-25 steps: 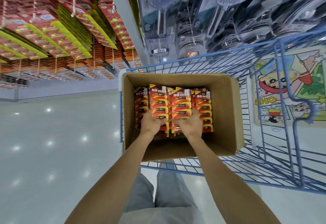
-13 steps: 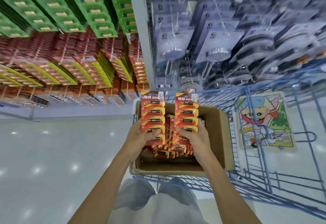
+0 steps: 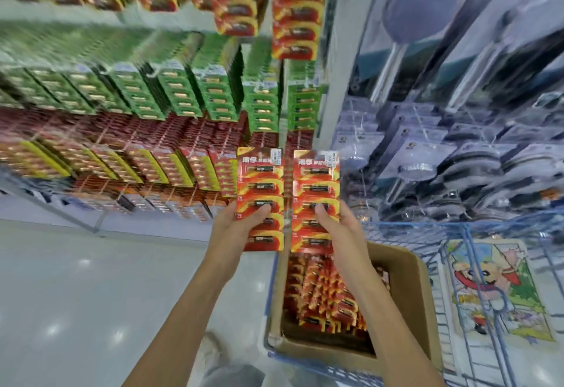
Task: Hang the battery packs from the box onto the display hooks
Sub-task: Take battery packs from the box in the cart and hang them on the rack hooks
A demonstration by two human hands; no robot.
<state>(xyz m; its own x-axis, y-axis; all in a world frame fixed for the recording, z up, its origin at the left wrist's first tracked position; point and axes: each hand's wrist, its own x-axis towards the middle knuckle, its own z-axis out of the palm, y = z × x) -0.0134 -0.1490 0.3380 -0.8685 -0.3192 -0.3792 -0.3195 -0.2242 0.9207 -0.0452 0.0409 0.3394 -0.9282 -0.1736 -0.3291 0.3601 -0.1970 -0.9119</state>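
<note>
Holding 2 battery strips | left hand [image 3: 236,228] grips one [image 3: 261,191] | right hand [image 3: 341,228] grips other [image 3: 316,194]

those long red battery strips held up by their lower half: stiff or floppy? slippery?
Probably fairly stiff: the left strip and right strip stand straight above the left hand and right hand. The glossy fronts look slick, so pinch firmly. Likely heavy for their thickness, each with several cells.

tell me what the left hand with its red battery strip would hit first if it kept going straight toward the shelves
Probably the hanging red and yellow battery packs just beyond the red battery strip in the left hand; depth is unclear, so the gap cannot be judged.
</note>
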